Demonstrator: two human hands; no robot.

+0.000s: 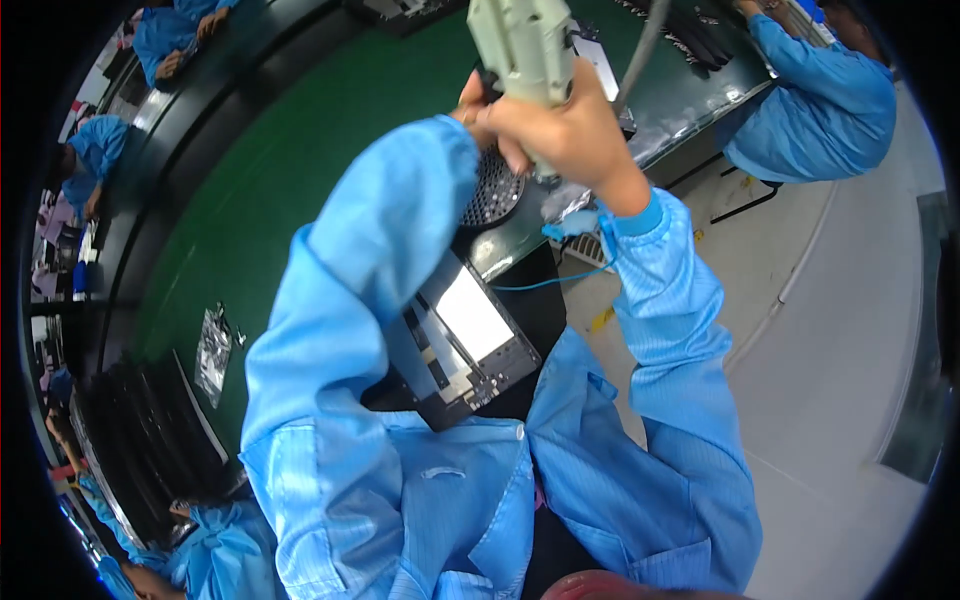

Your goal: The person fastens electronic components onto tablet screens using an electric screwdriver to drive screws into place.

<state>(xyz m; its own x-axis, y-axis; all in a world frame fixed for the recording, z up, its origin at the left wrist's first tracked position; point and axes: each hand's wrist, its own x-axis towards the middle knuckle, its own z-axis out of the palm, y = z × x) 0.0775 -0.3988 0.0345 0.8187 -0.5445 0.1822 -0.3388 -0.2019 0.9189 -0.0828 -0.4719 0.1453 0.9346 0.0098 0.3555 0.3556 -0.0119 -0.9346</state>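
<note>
My right hand (570, 135) is closed around a pale green, gun-shaped hand tool (520, 45), held up over the far side of the table. My left hand (472, 98) is up against the tool's left side. Its fingers are mostly hidden behind the tool and my right hand, so I cannot see what they grip. Under both hands lies a round black part with a perforated face (495, 190). Nearer my body, a flat tablet-like device (470, 335) lies slanted with its inner parts exposed and a bright white panel; my left sleeve covers part of it.
The green tabletop (270, 190) bears a clear plastic bag (212, 355) at left. A stack of black curved parts (150, 445) stands lower left. From my right wrist a blue cord (555, 285) runs to the table edge. Co-workers in blue sit left and at the upper right (820, 110).
</note>
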